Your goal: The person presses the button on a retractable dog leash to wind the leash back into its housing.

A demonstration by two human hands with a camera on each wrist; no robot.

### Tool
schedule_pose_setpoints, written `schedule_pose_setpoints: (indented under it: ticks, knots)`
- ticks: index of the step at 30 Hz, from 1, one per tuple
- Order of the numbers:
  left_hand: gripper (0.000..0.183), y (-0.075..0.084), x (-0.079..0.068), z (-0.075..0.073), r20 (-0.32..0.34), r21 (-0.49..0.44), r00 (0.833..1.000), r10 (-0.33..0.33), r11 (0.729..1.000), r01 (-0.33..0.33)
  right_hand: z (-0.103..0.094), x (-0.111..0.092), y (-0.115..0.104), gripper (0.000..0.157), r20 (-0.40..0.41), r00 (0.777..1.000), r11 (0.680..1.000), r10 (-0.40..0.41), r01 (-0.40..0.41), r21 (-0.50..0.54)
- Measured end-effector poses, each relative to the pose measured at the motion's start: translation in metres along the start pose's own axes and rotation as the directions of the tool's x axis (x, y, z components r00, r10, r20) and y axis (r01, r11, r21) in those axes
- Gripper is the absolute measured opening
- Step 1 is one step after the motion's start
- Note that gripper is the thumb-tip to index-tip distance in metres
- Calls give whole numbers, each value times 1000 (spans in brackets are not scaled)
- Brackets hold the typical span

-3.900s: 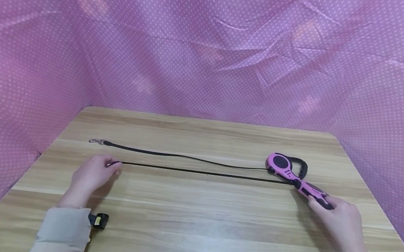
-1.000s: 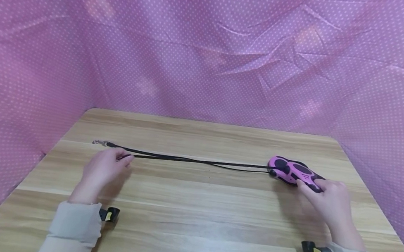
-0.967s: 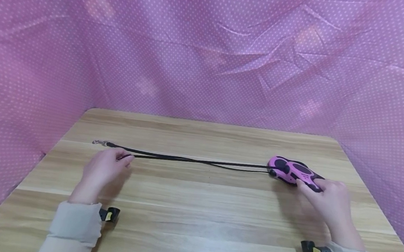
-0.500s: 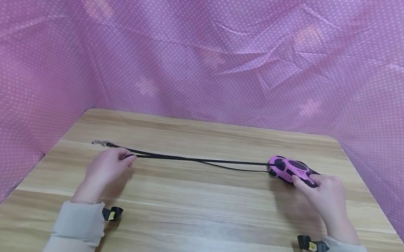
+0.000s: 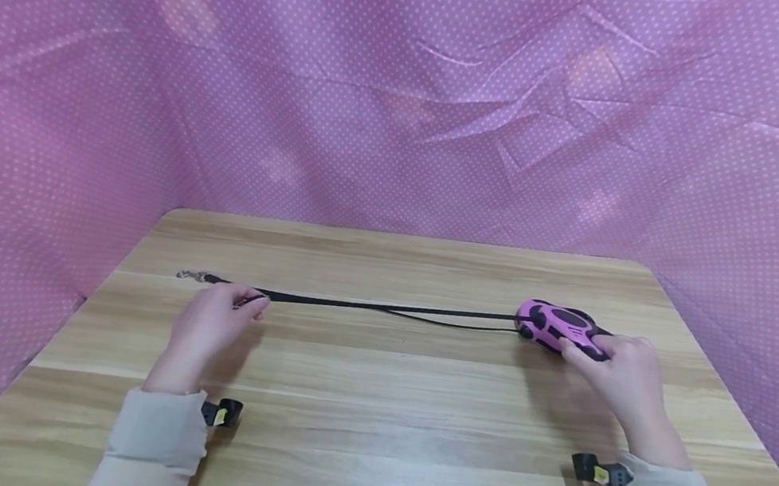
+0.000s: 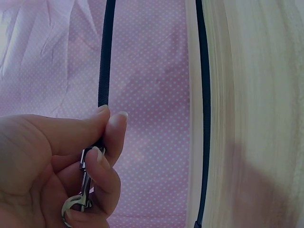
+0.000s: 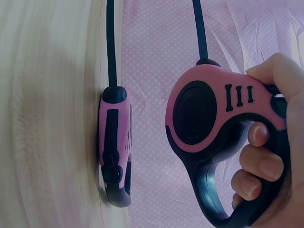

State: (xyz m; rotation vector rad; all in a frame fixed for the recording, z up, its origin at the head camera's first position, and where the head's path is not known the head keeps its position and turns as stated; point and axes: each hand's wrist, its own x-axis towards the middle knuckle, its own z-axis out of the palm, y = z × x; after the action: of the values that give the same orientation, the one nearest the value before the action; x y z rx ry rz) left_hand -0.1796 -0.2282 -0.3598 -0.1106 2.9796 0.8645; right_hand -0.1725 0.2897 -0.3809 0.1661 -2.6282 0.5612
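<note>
My left hand [image 5: 207,322] pinches the black strap [image 6: 105,76] of a retractable dog leash between thumb and forefinger. That leash's metal snap clip [image 6: 86,178] lies inside the curled fingers. My right hand [image 5: 626,382] grips the handle of the same leash, its pink-and-black casing [image 7: 192,111] raised above the table. The strap stretches straight between both hands. A second, matching leash [image 7: 114,142] lies on the table behind the held one, which partly hides it in the head view. Its strap [image 5: 459,326] runs left to its own snap clip [image 5: 191,275].
Both leashes are over a wood-grain table [image 5: 368,433]. Pink polka-dot cloth [image 5: 401,140] hangs behind the table and along both sides. A small black camera [image 5: 229,413] is strapped at the left wrist, and another camera [image 5: 584,466] at the right.
Compared with the earliest frame, the right hand has moved up and left, carrying the held leash across the lying one in view. Lately the left hand has shifted slightly right.
</note>
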Motion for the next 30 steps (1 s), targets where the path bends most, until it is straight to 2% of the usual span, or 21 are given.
schedule_pose_setpoints:
  ticks: [11, 19, 30]
  knots:
    - [36, 1, 2, 4, -40, 15, 999, 31, 999, -30, 6, 0, -4, 31, -38, 998, 999, -48, 48, 4]
    - [37, 2, 2, 3, -37, 36, 999, 29, 999, -28, 11, 0, -4, 31, -31, 999, 999, -39, 39, 3]
    - [40, 5, 5, 7, -6, 15, 1000, -9, 1000, 9, 15, 0, -9, 38, 48, 999, 1000, -15, 15, -12]
